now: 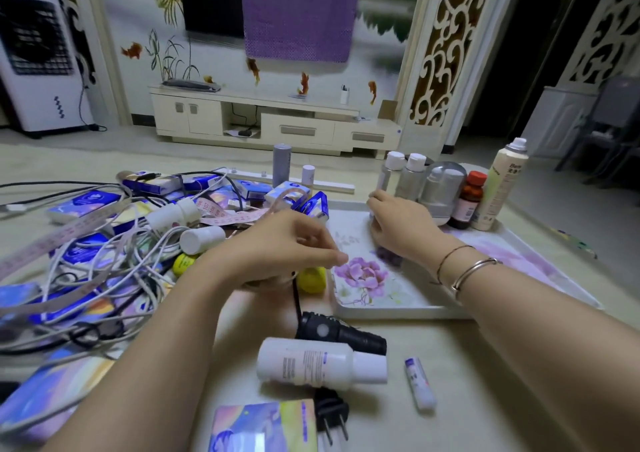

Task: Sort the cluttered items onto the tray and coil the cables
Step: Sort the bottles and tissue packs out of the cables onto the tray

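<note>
Nearest me, at the bottom centre of the frame, I see a pastel tissue pack (263, 427) with a black two-pin plug (332, 413) just beside it on the right. Above them a white bottle (320, 363) lies on its side, a small lip balm tube (419, 384) to its right, and a black flashlight (341, 333) touching the bottle's upper edge.

In mid-frame my left hand (284, 243) hovers over the pile's edge, fingers curled narrow with the tips pinched together; I cannot tell what, if anything, they hold. A yellow cap (311, 278) peeks out beneath it. My right hand (401, 224) reaches across the floral tray (398, 309), fingers bent around something small and dark that I can't make out, bracelets on the wrist.

Left of centre, the tangled cables (104, 278) sprawl with blue tissue packs and a pink measuring tape (221, 214).

Farther back, at the tray's upper right, stand clear bottles (401, 177), a brown bottle (467, 202) and a tall spray can (502, 184).
</note>
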The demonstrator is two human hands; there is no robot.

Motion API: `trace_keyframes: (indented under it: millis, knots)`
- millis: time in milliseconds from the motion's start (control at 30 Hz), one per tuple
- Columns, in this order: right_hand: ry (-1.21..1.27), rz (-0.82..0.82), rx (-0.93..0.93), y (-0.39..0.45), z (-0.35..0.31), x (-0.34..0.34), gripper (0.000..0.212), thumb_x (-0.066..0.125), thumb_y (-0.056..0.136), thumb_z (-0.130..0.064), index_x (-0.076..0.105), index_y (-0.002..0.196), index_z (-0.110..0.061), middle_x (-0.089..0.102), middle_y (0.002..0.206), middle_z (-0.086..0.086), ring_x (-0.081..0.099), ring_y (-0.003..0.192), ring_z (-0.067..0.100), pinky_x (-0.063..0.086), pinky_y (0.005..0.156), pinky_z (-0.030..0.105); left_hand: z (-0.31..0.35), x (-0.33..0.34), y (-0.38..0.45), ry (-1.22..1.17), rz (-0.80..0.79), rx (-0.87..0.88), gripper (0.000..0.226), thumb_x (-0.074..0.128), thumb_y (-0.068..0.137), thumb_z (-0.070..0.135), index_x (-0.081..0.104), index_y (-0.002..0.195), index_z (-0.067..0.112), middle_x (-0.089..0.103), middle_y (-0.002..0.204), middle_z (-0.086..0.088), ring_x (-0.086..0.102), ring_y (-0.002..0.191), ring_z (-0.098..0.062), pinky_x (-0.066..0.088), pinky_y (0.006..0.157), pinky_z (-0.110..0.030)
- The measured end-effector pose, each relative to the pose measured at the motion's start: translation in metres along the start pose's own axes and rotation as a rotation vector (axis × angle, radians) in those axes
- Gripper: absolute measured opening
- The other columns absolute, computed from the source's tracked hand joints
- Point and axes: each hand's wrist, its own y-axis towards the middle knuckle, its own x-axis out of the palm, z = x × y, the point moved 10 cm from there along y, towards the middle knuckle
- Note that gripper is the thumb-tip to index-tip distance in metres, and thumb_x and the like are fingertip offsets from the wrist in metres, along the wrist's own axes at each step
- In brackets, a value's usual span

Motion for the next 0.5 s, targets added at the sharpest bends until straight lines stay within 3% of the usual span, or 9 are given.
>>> trace_keyframes:
  millis: [100, 133, 200, 333, 433, 500]
  knots:
    - [0.12, -0.004, 0.031, -0.009, -0.001, -0.015, 0.021, 0.042, 0.091, -0.014, 0.054, 0.108, -0.012, 0.055, 0.117, 0.002, 0.059, 0.093, 0.03, 0.038, 0.058, 0.032, 0.012, 0.011, -0.014, -0.003, -0.114, 0.024, 0.03, 0.076, 0.069, 0.052, 0.074, 0.081, 0.024, 0.07, 0.076, 0.002, 0.058, 0.07, -0.003, 0.044, 0.075, -0.024]
    - [0.175, 0.003, 0.046, -0.012, -0.001, -0.02, 0.024, 0.042, 0.091, -0.014, 0.055, 0.11, -0.014, 0.056, 0.117, 0.001, 0.059, 0.094, 0.03, 0.04, 0.061, 0.033, 0.013, 0.013, -0.021, 0.006, -0.141, 0.027, 0.036, 0.076, 0.066, 0.056, 0.074, 0.082, 0.023, 0.069, 0.082, -0.006, 0.057, 0.073, -0.006, 0.046, 0.078, -0.03]
    - [0.32, 0.013, 0.081, -0.024, -0.001, -0.035, 0.025, 0.043, 0.09, -0.016, 0.061, 0.108, -0.018, 0.061, 0.112, -0.001, 0.059, 0.093, 0.026, 0.043, 0.067, 0.033, 0.019, 0.015, -0.04, 0.025, -0.202, 0.031, 0.04, 0.079, 0.064, 0.053, 0.073, 0.085, 0.019, 0.068, 0.089, -0.011, 0.057, 0.075, -0.007, 0.044, 0.076, -0.028]
    - [0.666, -0.004, 0.097, -0.051, -0.019, -0.063, 0.021, 0.047, 0.086, -0.015, 0.066, 0.086, -0.024, 0.067, 0.091, -0.009, 0.063, 0.078, 0.013, 0.052, 0.067, 0.032, 0.02, 0.024, -0.08, 0.311, -0.343, -0.033, 0.035, 0.082, 0.064, 0.046, 0.069, 0.093, 0.032, 0.065, 0.093, 0.015, 0.06, 0.089, -0.006, 0.049, 0.082, -0.024]
    - [0.909, -0.054, 0.114, -0.067, -0.034, -0.075, 0.02, 0.049, 0.086, -0.013, 0.068, 0.081, -0.019, 0.072, 0.081, -0.003, 0.069, 0.071, 0.012, 0.055, 0.063, 0.034, 0.016, 0.029, -0.092, 0.449, -0.31, -0.086, 0.042, 0.084, 0.064, 0.043, 0.061, 0.098, 0.036, 0.059, 0.098, 0.016, 0.06, 0.09, -0.008, 0.052, 0.082, -0.032]
    - [1.034, -0.124, 0.123, -0.075, -0.043, -0.078, 0.019, 0.05, 0.088, -0.014, 0.069, 0.083, -0.014, 0.073, 0.078, 0.002, 0.067, 0.068, 0.014, 0.052, 0.06, 0.034, 0.017, 0.028, -0.092, 0.522, -0.25, -0.065, 0.038, 0.081, 0.069, 0.041, 0.06, 0.099, 0.033, 0.057, 0.093, 0.015, 0.058, 0.084, -0.007, 0.05, 0.076, -0.029]
